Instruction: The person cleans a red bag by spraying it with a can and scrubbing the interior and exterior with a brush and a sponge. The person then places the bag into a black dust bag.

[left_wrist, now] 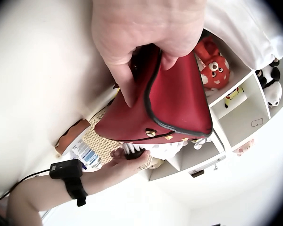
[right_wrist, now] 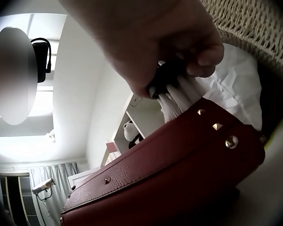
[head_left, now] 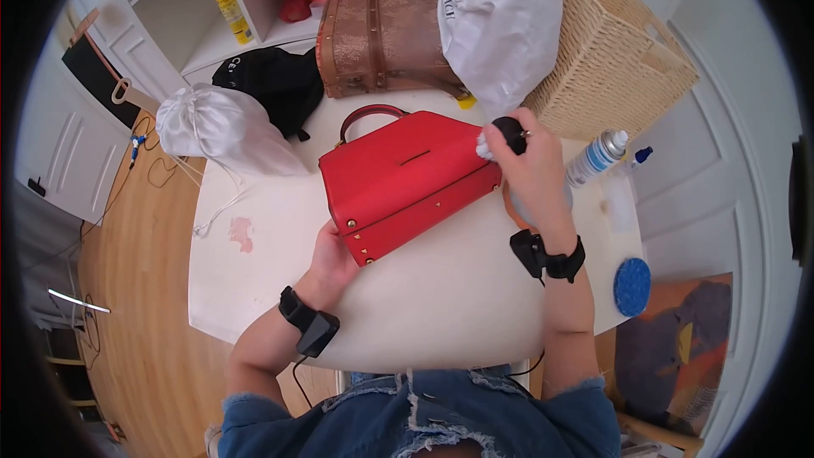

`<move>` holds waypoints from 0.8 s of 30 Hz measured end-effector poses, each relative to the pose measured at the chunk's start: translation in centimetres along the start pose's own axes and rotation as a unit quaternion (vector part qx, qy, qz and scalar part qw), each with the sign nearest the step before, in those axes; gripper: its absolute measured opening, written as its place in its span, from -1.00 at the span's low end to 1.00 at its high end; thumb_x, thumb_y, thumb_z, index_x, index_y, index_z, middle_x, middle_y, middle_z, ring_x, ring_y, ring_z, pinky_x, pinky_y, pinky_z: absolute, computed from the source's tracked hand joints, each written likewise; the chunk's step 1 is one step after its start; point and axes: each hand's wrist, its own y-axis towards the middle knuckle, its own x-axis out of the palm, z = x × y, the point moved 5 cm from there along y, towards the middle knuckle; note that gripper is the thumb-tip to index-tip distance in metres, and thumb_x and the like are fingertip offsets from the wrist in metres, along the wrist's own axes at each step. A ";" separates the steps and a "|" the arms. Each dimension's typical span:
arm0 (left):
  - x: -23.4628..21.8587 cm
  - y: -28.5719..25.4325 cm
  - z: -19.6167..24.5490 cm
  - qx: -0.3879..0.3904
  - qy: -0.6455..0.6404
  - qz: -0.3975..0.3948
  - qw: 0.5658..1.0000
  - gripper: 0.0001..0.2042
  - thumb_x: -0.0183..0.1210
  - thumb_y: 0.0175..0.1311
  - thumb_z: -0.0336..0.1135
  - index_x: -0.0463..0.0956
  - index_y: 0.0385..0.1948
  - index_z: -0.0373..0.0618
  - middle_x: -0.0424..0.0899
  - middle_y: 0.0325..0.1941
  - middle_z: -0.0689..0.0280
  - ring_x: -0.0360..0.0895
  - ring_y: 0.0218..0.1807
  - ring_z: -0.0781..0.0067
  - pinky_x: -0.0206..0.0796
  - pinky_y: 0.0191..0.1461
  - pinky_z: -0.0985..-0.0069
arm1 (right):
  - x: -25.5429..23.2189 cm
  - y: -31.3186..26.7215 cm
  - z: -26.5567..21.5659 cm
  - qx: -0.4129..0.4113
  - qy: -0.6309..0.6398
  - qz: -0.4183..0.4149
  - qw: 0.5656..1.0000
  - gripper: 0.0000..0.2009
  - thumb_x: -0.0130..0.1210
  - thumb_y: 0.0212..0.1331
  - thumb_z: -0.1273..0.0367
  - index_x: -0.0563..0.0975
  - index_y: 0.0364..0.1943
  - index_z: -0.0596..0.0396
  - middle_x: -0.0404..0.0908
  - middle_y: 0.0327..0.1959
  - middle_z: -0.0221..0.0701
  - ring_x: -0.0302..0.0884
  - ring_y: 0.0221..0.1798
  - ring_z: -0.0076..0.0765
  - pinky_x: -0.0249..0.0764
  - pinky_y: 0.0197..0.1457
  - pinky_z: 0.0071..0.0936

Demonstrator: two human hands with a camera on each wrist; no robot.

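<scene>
A red handbag (head_left: 407, 170) with gold studs lies tilted over the white table, its studded base facing the person. My left hand (head_left: 333, 256) grips its lower left end; in the left wrist view the thumb and fingers (left_wrist: 122, 84) press into the leather from either side. My right hand (head_left: 538, 178) holds a round brush (head_left: 510, 131) with a black handle by its top. The brush's white bristles (right_wrist: 179, 101) meet the bag's edge at the right end, close to the corner studs. Behind the bag stands its curved handle (head_left: 373, 112).
White drawstring bags (head_left: 225, 127) (head_left: 502, 21), a black cloth bag (head_left: 275, 80) and a brown patterned trunk-shaped bag (head_left: 381, 42) line the back. At right are a wicker basket (head_left: 610, 47), a spray can (head_left: 598, 159) and a blue round pad (head_left: 632, 287) by the table edge.
</scene>
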 end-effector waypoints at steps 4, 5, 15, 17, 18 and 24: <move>0.6 -0.1 0.1 0.008 -0.024 -0.018 1.000 -0.59 -0.19 0.44 -0.24 0.26 0.20 -0.30 0.40 0.26 0.05 0.39 0.26 0.14 0.25 0.35 0.19 | 3.7 -3.8 -3.8 -0.240 -0.132 0.043 0.961 -0.69 0.24 0.04 0.17 0.44 -0.32 0.07 0.52 -0.47 -0.26 0.55 -0.51 -0.17 0.47 -0.45 -0.34; 0.4 0.0 0.1 0.004 -0.022 -0.016 1.000 -0.59 -0.19 0.44 -0.24 0.26 0.20 -0.30 0.40 0.26 0.05 0.39 0.26 0.14 0.25 0.35 0.19 | 4.6 -5.4 -5.4 -0.261 -0.145 -0.007 0.954 -0.63 0.31 -0.02 0.19 0.43 -0.27 0.09 0.49 -0.42 -0.25 0.55 -0.46 -0.11 0.48 -0.43 -0.32; 0.0 -0.5 0.2 0.021 -0.018 0.099 0.995 -0.65 -0.12 0.45 -0.19 0.35 0.09 -0.25 0.54 0.11 0.09 0.58 0.05 0.14 0.56 0.07 0.30 | 0.3 -0.5 -0.8 -0.048 0.030 -0.068 0.996 -0.65 0.13 0.18 0.11 0.47 -0.22 0.12 0.64 -0.40 -0.20 0.62 -0.42 -0.14 0.50 -0.35 -0.31; -0.6 -0.4 0.3 0.027 -0.009 0.105 0.994 -0.65 -0.11 0.45 -0.20 0.35 0.08 -0.27 0.54 0.11 0.08 0.59 0.04 0.15 0.57 0.05 0.32 | -0.4 0.3 0.9 -0.008 0.056 -0.034 0.998 -0.65 0.12 0.19 0.11 0.47 -0.22 0.14 0.65 -0.41 -0.19 0.62 -0.41 -0.11 0.50 -0.34 -0.32; -0.9 -0.3 0.4 0.013 -0.005 0.059 0.998 -0.65 -0.10 0.44 -0.22 0.34 0.11 -0.25 0.52 0.14 0.11 0.54 0.11 0.19 0.50 0.14 0.31 | -0.6 0.4 1.1 -0.011 0.040 -0.010 0.999 -0.66 0.11 0.20 0.12 0.47 -0.23 0.14 0.64 -0.46 -0.21 0.62 -0.43 -0.12 0.50 -0.37 -0.28; 0.2 -0.4 0.2 0.022 -0.018 0.063 0.998 -0.64 -0.12 0.45 -0.21 0.33 0.12 -0.24 0.51 0.15 0.10 0.53 0.12 0.17 0.50 0.15 0.30 | 4.5 -4.1 -2.9 -0.242 -0.131 0.029 0.961 -0.75 0.11 0.18 0.18 0.44 -0.27 0.05 0.50 -0.57 -0.29 0.55 -0.56 -0.14 0.47 -0.54 -0.21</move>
